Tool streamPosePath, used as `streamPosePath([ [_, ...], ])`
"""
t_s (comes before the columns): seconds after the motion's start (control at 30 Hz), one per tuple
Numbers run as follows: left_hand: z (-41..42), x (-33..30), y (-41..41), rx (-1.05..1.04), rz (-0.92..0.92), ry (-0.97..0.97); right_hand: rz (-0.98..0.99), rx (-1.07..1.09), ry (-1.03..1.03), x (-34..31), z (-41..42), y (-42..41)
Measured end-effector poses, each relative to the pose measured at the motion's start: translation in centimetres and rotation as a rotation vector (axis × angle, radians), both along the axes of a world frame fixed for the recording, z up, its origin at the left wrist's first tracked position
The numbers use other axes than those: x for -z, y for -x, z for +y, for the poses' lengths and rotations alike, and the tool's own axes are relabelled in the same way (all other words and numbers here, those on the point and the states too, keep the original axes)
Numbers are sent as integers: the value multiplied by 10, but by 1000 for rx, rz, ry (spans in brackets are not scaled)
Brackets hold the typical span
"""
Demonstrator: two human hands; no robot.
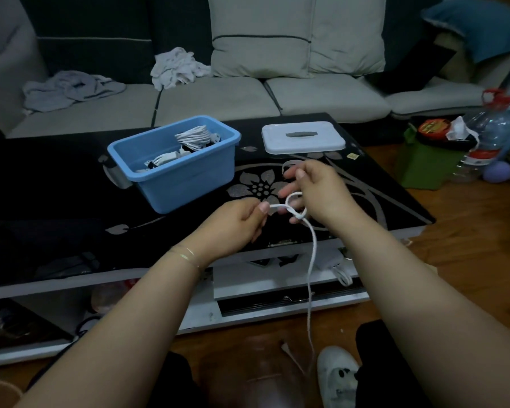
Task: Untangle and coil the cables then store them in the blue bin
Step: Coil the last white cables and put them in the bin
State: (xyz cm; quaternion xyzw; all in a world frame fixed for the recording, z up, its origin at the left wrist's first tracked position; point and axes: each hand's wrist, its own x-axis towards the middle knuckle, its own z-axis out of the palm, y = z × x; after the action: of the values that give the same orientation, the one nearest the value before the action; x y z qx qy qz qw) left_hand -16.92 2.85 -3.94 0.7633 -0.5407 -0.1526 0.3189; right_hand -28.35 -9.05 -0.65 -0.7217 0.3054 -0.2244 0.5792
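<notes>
A blue bin (186, 169) is sitting open-topped on the dark worktop (56, 172), with coiled white cables (193, 136) filling its far end. Bare worktop is lying left of the bin and in front of it. Right of the bin, a white lid (303, 137) is lying flat. Between bin and lid, a narrow gap is staying open.

bin (186, 184) left of lid (302, 141), on table (56, 172)

Probably a home living room: sofa (218, 98), coffee table (365, 201), scattered clothes (71, 88).
</notes>
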Motion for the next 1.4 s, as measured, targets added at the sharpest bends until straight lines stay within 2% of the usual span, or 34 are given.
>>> streamPosePath([
  [0.13, 0, -4, -2, -173, -129, 134, 32, -158, -396, 7, 27, -9],
  [0.17, 0, -5, -1, -206, -137, 161, 78, -212, -390, 7, 33, -8],
  [0.27, 2, -8, -6, -313, -189, 197, 202, -244, -48, 5, 34, -8],
  [0.33, 4, -8, -16, -390, -268, 182, 169, -148, 100, 0, 23, -5],
  [0.4, 4, -7, -23, -429, -377, 158, 129, -93, 146, -7, 7, 0],
  [0.5, 1, -6, -20, -370, -522, 132, 148, -15, 226, -9, -7, 5],
  [0.63, -5, -5, -18, -326, -539, 46, 146, 71, 259, -4, -13, 3],
  [0.7, -5, -2, -23, -302, -434, 23, 107, 42, 137, -2, -15, 3],
  [0.8, -4, 2, -23, -280, -143, 84, -25, -34, -76, 4, -21, 2],
  [0.93, -7, 1, -12, -287, 206, 252, -102, -89, -74, 9, -16, 1],
  [1.14, -5, -4, 3, -255, 665, 334, -166, -155, -141, 16, 0, -9],
  [1.27, -8, -3, 7, -214, 842, 357, -83, -172, 26, 21, 2, -10],
  [1.4, -10, -3, 4, -324, 829, 440, 130, 47, 413, 22, -3, -10],
])
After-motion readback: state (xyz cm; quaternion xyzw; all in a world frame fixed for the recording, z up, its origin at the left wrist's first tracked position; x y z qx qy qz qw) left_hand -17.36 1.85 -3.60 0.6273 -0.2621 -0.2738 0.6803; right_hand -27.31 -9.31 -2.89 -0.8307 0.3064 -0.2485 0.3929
